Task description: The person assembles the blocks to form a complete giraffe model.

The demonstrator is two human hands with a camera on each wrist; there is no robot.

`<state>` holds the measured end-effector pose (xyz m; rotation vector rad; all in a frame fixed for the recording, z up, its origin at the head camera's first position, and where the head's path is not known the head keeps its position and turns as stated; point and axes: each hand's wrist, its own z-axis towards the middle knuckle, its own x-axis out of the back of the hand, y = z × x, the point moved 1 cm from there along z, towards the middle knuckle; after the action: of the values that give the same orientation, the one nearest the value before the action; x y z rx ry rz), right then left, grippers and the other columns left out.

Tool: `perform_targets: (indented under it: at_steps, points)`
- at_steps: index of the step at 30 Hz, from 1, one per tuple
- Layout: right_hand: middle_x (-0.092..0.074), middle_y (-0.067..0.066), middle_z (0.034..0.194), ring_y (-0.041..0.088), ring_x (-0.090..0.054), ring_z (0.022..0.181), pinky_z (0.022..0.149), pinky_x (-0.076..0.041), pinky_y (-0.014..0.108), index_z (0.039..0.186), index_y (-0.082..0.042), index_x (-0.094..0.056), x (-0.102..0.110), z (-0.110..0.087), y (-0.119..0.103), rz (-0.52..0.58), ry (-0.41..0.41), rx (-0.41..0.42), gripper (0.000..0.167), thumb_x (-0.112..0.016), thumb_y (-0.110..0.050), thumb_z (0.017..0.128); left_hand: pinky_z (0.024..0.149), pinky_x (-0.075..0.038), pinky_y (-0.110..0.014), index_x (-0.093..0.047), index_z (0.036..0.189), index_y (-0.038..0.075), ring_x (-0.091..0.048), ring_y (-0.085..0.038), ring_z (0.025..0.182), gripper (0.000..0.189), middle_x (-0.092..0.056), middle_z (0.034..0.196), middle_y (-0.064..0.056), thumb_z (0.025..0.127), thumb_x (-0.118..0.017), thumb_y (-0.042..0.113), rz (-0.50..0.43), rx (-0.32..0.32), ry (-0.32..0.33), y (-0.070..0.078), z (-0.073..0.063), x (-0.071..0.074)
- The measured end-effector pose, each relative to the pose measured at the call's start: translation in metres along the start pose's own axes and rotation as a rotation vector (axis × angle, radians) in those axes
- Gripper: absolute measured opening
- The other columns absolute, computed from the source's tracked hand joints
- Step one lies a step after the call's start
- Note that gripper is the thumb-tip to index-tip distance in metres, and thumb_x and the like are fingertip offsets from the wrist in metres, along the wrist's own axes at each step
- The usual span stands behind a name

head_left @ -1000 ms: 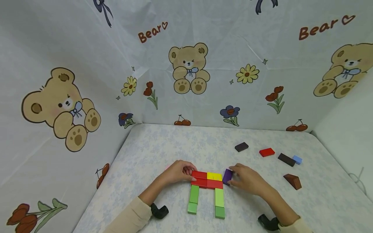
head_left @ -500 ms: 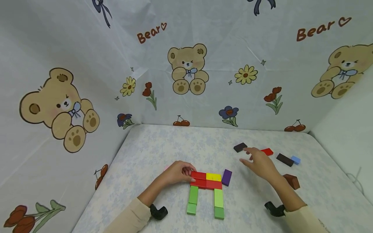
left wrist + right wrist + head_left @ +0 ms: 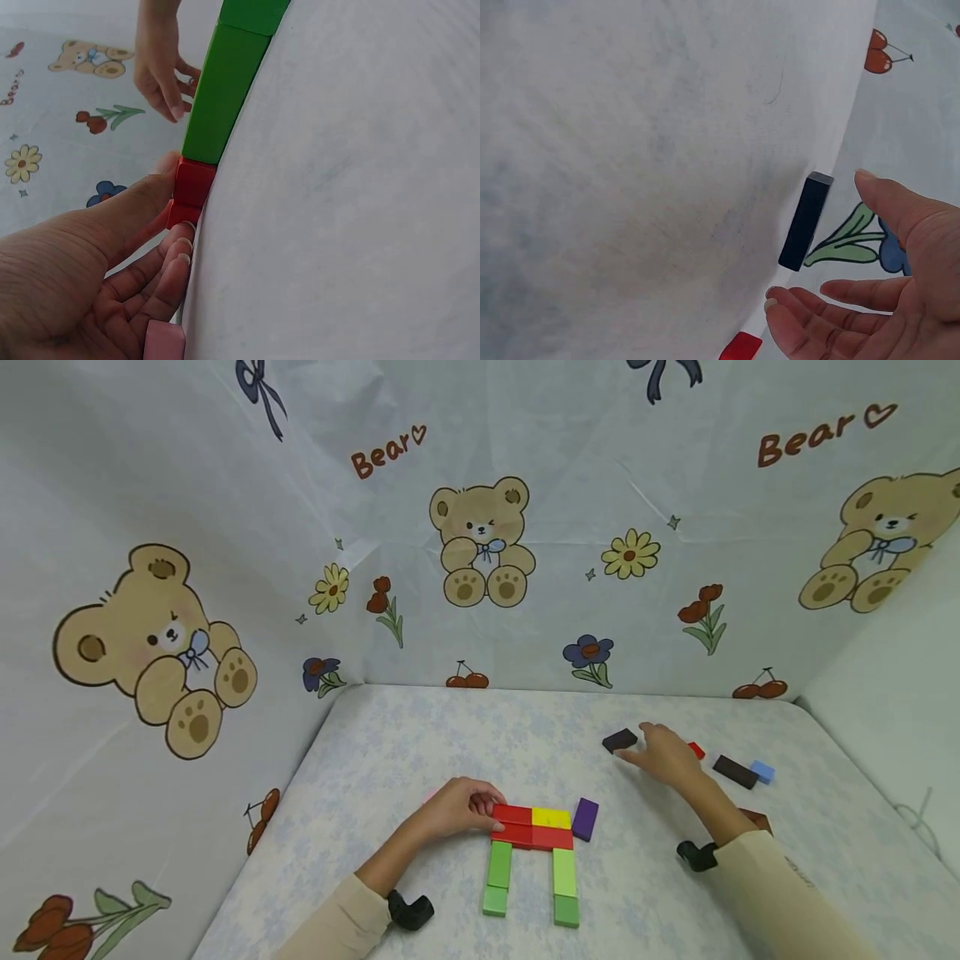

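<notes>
Flat toy blocks form a figure on the table: two red blocks [image 3: 513, 814] at its left, a yellow block [image 3: 551, 817] and another red block [image 3: 552, 837] beside them, and green blocks [image 3: 499, 864] as two legs. My left hand [image 3: 463, 806] pinches the left ends of the red blocks, thumb on the near one, as the left wrist view shows too. A purple block [image 3: 585, 819] lies slanted at the figure's right end. My right hand [image 3: 666, 756] holds nothing; its thumb and fingers spread around a black block [image 3: 807, 221] at the back.
Right of my right hand lie a red block [image 3: 697, 750], partly covered, a second black block [image 3: 736, 772], a blue block [image 3: 763, 771] and a brown block [image 3: 756, 819] behind the sleeve. A pink block [image 3: 164, 340] sits by my left fingers. Bear-print cloth [image 3: 487, 643] stands behind the table.
My right hand has let go of the purple block beside the figure and moved back and right to the black block. My left hand stays at the red blocks.
</notes>
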<state>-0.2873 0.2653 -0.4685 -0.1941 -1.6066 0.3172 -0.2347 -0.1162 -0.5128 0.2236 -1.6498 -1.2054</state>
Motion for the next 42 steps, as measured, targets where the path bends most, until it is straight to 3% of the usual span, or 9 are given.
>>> perform_targets:
  at_steps: [12, 21, 30, 42]
  points:
    - [-0.057, 0.037, 0.122, 0.047, -0.058, 0.110, 0.094, -0.050, 0.060, 0.131, 0.021, -0.048, -0.002, 0.018, -0.007, -0.089, -0.060, -0.046, 0.077, -0.074, -0.039, 0.091, 0.067, -0.051, -0.023, -0.076, 0.106, 0.020, -0.058, -0.007, 0.074, 0.027, -0.063, 0.081, 0.008, 0.082, -0.088, 0.025, -0.022, -0.003, -0.015, 0.006, 0.001, -0.001]
    - [-0.060, 0.033, 0.125, 0.046, -0.059, 0.111, 0.093, -0.050, 0.060, 0.130, 0.015, -0.056, -0.003, 0.019, -0.006, -0.039, -0.086, -0.019, 0.070, -0.078, -0.036, 0.087, 0.067, -0.051, -0.023, -0.076, 0.106, 0.020, -0.058, -0.007, 0.074, 0.028, -0.063, 0.081, 0.008, 0.081, -0.088, 0.026, -0.003, 0.001, -0.007, 0.006, 0.001, 0.000]
    - [-0.062, 0.031, 0.125, 0.042, -0.060, 0.111, 0.093, -0.051, 0.058, 0.134, 0.011, -0.056, -0.009, 0.003, -0.013, 0.010, -0.116, 0.043, 0.073, -0.081, -0.038, 0.085, 0.067, -0.051, -0.024, -0.076, 0.105, 0.021, -0.058, -0.007, 0.074, 0.027, -0.064, 0.082, 0.006, 0.081, -0.088, 0.026, -0.010, 0.000, 0.000, 0.002, 0.000, 0.000]
    - [-0.067, 0.018, 0.108, 0.030, -0.064, 0.095, 0.075, -0.059, 0.045, 0.131, 0.003, -0.062, -0.010, -0.023, -0.032, 0.034, -0.119, 0.113, 0.070, -0.087, -0.037, 0.079, 0.067, -0.051, -0.023, -0.076, 0.105, 0.018, -0.058, -0.006, 0.073, 0.028, -0.064, 0.081, 0.006, 0.081, -0.088, 0.024, -0.010, -0.015, 0.002, 0.003, -0.002, 0.001]
